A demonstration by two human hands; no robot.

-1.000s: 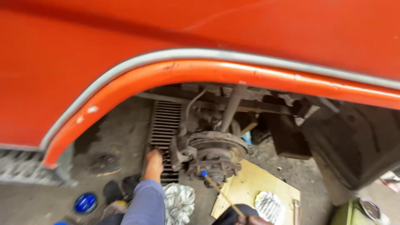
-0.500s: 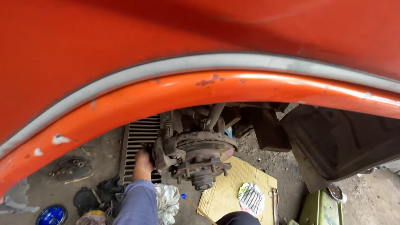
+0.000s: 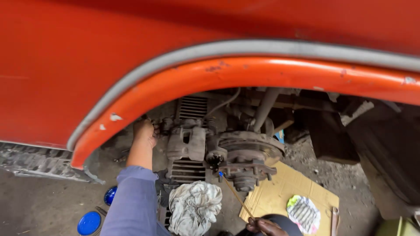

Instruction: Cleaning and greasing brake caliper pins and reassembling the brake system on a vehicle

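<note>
Caliper (image 3: 187, 142) sits just left of the wheel hub (image 3: 245, 159) under the orange wheel arch (image 3: 245, 72), and our view has dropped closer to it than a second ago. Our left hand (image 3: 144, 132) has moved up from the floor grate to the caliper's left edge; we cannot tell how far it is closed. Our right hand (image 3: 264, 226) grips a thin rod (image 3: 234, 196), blue tip now at the hub. A rag (image 3: 194, 207) lies below.

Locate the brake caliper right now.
Head view, centre: the brake caliper sits inside the orange wheel arch, just left of the wheel hub, with the left hand reaching in at its left side, above the white rag.
</note>
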